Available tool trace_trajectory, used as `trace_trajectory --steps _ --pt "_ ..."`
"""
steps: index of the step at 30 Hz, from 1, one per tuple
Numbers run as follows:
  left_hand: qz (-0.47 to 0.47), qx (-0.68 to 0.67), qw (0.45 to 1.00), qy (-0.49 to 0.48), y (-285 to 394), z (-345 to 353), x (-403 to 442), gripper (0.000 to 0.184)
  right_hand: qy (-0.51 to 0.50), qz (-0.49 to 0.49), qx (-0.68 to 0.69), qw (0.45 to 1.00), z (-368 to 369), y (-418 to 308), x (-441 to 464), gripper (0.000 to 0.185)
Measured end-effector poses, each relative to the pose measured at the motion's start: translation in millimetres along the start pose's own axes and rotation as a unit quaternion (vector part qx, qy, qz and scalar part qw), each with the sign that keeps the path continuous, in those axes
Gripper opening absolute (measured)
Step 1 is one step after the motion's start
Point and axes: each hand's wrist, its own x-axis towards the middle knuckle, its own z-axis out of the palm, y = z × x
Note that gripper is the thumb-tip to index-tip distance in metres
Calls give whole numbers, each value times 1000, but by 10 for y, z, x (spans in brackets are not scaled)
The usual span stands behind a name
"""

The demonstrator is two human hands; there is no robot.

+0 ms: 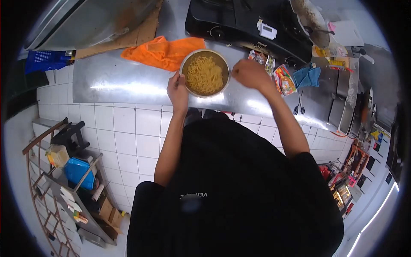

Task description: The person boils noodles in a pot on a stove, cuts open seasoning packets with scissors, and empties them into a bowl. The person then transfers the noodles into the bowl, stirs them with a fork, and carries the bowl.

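Observation:
A round metal bowl (184,84) of noodles (205,75) is at the front edge of the steel counter. My left hand (177,91) grips the bowl's left rim, thumb on top and fingers beneath. Just right of the bowl, my right hand (251,74) is closed, its fingertips close to the rim. Whether it holds anything small is hidden by the fingers. Behind the bowl on the left lies a crumpled orange cloth (160,52). Colourful food packets (284,79) lie beyond my right hand, beside a folded blue cloth (307,77).
A black gas stove (248,26) takes up the back of the steel counter (124,85), with a small white device (267,31) on its front. Scissors (299,105) lie near the right front edge. A pan (309,19) stands at the back right, and a blue basket (46,61) at the far left.

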Motion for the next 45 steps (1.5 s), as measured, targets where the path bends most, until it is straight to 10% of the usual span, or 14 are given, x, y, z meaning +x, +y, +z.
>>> trace_trajectory --steps 6,11,20,30,33,36,45 --pt "-30 -13 999 -6 37 33 -10 33 41 49 -22 998 82 104 525 23" --pt "-28 -7 1000 1 48 28 5 34 9 -123 50 991 299 87 208 29" --pt "-27 -5 1000 -5 -71 74 -87 34 1 38 22 999 439 -193 -201 23" --pt "14 87 996 15 -498 -108 5 28 144 -21 17 989 674 -59 -162 19" --pt "299 271 893 -198 -1533 -711 889 33 305 -77 90 945 1719 31 2 14" --pt "-39 -126 983 -126 -913 -347 683 35 248 -66 17 966 1469 162 -744 25" --pt "-42 -6 996 -72 -69 -132 83 43 143 48 126 980 397 -209 -847 24"
